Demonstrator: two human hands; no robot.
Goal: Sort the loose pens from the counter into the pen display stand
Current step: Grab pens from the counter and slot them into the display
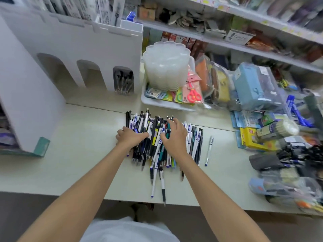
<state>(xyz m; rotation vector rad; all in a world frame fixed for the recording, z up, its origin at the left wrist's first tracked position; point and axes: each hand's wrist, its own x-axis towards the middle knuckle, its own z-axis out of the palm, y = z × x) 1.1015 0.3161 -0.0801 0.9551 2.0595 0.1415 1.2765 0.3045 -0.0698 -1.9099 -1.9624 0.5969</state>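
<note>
**Desk:** Where do things stand?

**Operator:** Both hands are in the heap of loose black, white and blue plastic pens (pixel 153 142), which lies mid-counter on the pale laminate counter (pixel 78 137). My left hand (pixel 130 137) has its fingers curled into the heap's left flank, and I cannot tell whether they hold anything. My right hand (pixel 174 135) cups the top, fingers curved over the barrels and thumb dug in, grasping a bunch.

**Desk:** And the target?

**Operator:** The tall white display stand with arched slots (pixel 97 46) is at the back left, well apart from the heap. Only its rightmost arch (pixel 123 82) shows dark pens.

**Desk:** How do you do this well?

**Operator:** I would lift only one kind at a time, tips aligned, and few enough to close round. I would watch the white pen with a black grip (pixel 163 187), whose tip pokes past the near edge. I also would not forget the lone white pen (pixel 209 151) lying apart on the right.
</note>
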